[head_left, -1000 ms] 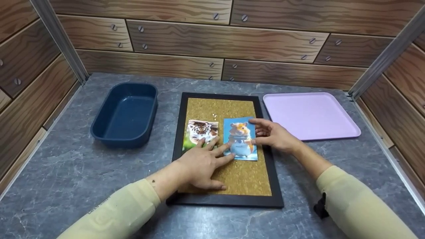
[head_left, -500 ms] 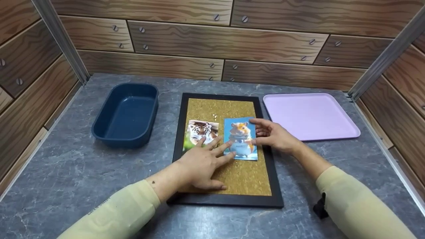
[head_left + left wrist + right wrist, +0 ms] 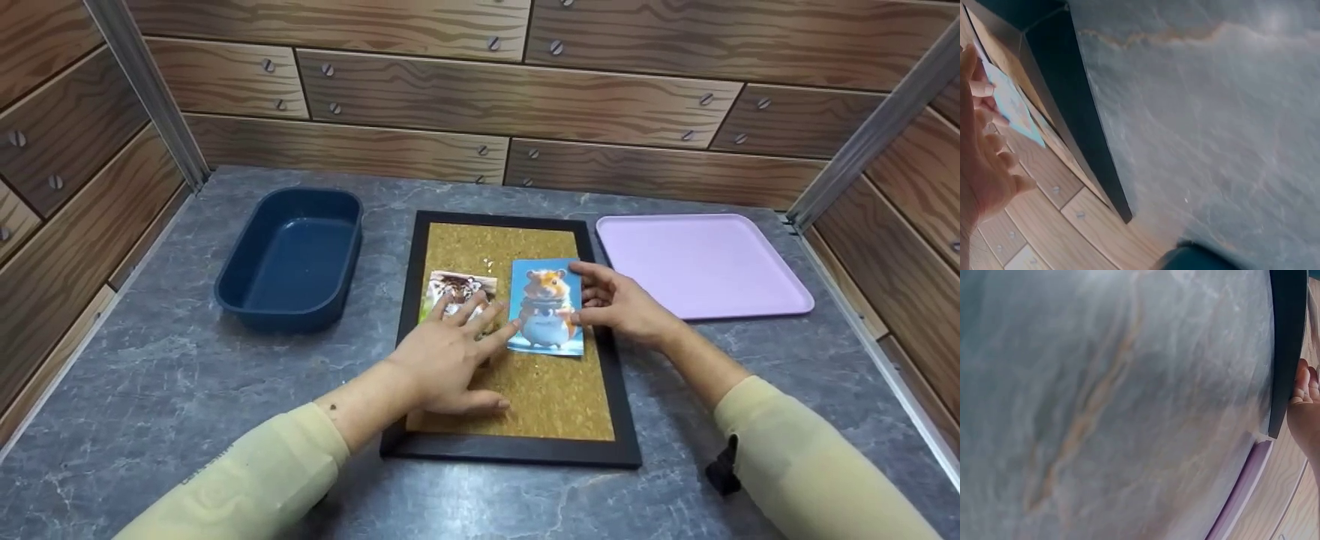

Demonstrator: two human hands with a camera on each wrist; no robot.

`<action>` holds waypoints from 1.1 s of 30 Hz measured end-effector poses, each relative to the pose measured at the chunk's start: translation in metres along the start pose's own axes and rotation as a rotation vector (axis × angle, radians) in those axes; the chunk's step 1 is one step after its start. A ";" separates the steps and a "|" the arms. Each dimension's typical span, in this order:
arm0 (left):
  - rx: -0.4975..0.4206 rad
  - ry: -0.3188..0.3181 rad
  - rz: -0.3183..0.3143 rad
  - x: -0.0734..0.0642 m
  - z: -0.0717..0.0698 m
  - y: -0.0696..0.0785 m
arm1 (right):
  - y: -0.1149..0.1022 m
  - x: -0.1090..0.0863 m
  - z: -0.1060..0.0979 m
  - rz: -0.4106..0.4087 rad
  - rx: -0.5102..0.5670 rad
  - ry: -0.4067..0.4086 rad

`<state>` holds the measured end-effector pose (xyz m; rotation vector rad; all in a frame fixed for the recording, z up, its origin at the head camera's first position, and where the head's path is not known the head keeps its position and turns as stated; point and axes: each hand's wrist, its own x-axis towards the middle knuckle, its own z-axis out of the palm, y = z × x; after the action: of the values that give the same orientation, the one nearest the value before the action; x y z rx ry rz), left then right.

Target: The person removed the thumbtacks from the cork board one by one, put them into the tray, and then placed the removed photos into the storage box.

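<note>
A black-framed cork board (image 3: 555, 401) lies on the table with two picture cards on or over it. My right hand (image 3: 626, 307) holds the blue hamster card (image 3: 546, 307) by its right edge, thumb and fingers at that side. In the left wrist view the hamster card (image 3: 1013, 107) stands tilted up from the cork. My left hand (image 3: 446, 367) is spread over the tiger card (image 3: 457, 283), covering its lower part, and its little finger reaches the hamster card's left edge. The right wrist view catches my right hand (image 3: 1306, 402) at its right edge, beside the frame.
A deep blue bin (image 3: 289, 307) stands left of the board. To the right lies a flat lilac tray (image 3: 705, 270) close to the frame. A few small white bits (image 3: 488, 266) sit on the cork. Wood-patterned walls (image 3: 480, 97) enclose the table on the sides shown.
The hamster card has shifted up slightly with my right hand and come out from under the left fingers. My left hand has moved slightly left, off most of that card.
</note>
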<state>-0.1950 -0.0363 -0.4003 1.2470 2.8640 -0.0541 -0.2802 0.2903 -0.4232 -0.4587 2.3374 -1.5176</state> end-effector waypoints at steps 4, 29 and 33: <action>-0.003 0.015 -0.025 -0.005 -0.006 -0.009 | -0.002 0.002 0.001 0.018 0.000 0.001; 0.000 0.079 -0.194 -0.039 -0.031 -0.062 | -0.014 -0.002 -0.004 0.024 0.117 0.022; 0.018 0.105 -0.221 -0.045 -0.035 -0.072 | -0.017 -0.002 -0.005 0.010 0.131 0.021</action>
<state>-0.2177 -0.1167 -0.3619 0.9580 3.0857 -0.0173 -0.2788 0.2887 -0.4051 -0.3991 2.2347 -1.6658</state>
